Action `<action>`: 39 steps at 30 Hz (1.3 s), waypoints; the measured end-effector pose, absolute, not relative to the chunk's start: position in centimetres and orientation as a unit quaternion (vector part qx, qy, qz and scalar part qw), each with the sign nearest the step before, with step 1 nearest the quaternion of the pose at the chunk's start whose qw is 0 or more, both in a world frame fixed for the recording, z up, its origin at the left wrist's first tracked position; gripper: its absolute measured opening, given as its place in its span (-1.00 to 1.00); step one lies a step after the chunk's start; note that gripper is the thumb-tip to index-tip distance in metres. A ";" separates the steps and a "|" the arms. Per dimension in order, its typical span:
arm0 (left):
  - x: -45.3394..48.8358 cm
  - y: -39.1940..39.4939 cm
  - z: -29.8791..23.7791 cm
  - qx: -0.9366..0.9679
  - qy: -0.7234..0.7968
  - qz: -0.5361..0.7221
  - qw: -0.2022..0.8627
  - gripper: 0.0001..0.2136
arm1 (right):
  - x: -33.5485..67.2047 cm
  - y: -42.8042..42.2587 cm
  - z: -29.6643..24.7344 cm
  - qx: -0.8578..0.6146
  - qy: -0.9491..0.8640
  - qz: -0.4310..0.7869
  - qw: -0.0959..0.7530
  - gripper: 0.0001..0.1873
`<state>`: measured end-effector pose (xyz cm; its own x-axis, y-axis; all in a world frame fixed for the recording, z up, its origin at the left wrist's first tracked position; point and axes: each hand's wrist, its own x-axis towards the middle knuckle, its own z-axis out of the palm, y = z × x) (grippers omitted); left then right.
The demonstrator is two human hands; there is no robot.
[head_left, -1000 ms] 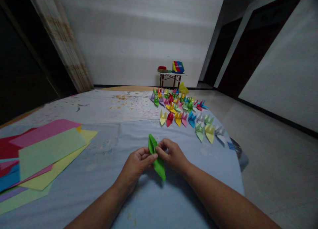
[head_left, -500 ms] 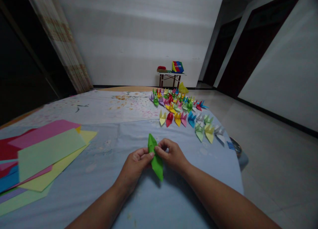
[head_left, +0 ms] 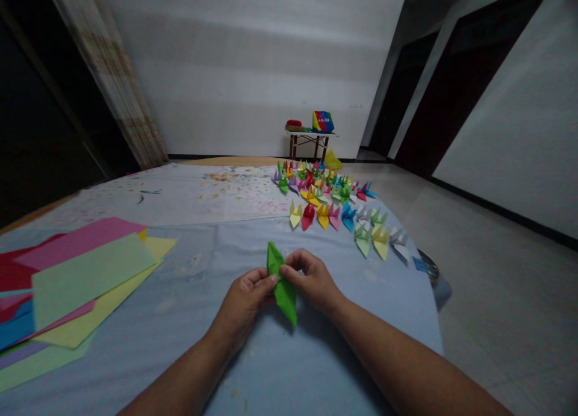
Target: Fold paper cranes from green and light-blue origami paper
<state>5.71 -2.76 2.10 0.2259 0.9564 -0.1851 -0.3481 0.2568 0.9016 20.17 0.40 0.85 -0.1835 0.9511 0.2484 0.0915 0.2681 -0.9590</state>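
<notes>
Between my two hands is a piece of folded green origami paper (head_left: pixel 285 298), a long narrow diamond tilted with its upper tip to the left. My left hand (head_left: pixel 248 292) pinches its left edge near the middle, thumb on top. From the other side my right hand (head_left: pixel 311 277) is closed on the paper, thumb and forefinger at its right edge. The fingers behind the paper are partly hidden. Beyond my hands stand several finished paper cranes, among them a red crane (head_left: pixel 307 217) and a blue crane (head_left: pixel 348 216).
On the left lies a fanned pile of coloured sheets, a pale green sheet (head_left: pixel 93 277) on top. A blue cloth (head_left: pixel 189 368) covers the near part of the round table. A small side table (head_left: pixel 311 134) with a colourful box (head_left: pixel 323 122) stands by the wall.
The green paper and both hands have shifted very slightly up and to the left. Both hands keep their hold; the cranes and sheets have stayed put.
</notes>
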 end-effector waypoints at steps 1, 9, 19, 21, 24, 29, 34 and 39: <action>5.7 -2.8 2.2 0.379 0.400 0.479 0.683 -0.80 | 20.1 0.5 0.7 -0.401 -0.617 0.463 0.494 -0.83; 5.5 -2.8 1.8 0.393 0.407 0.488 0.665 -0.81 | 20.0 0.7 0.4 -0.298 -0.547 0.611 0.489 -0.64; 5.3 -2.5 1.3 0.403 0.431 0.489 0.642 -0.78 | 20.2 0.8 0.3 -0.275 -0.550 0.639 0.463 -0.61; 5.3 -2.5 1.4 0.410 0.429 0.487 0.641 -0.77 | 20.2 0.8 0.3 -0.274 -0.563 0.630 0.459 -0.61; 5.2 -2.6 1.7 0.419 0.424 0.484 0.640 -0.77 | 20.3 0.7 0.6 -0.274 -0.569 0.626 0.457 -0.62; 5.4 -2.8 2.4 0.422 0.401 0.464 0.667 -0.73 | 21.0 0.8 1.4 -0.280 -0.556 0.624 0.472 -0.73; 5.6 -2.9 2.5 0.438 0.403 0.423 0.683 -0.72 | 21.3 1.2 1.3 -0.279 -0.526 0.634 0.494 -0.75; 5.5 -3.0 2.3 0.452 0.399 0.400 0.690 -0.74 | 21.3 1.0 1.7 -0.263 -0.497 0.680 0.471 -0.74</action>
<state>5.53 -3.01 2.28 0.3610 0.9132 -0.1890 -0.1904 0.2705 0.9437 21.28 0.96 1.66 -0.4181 0.9016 0.1111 -0.3786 -0.0617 -0.9235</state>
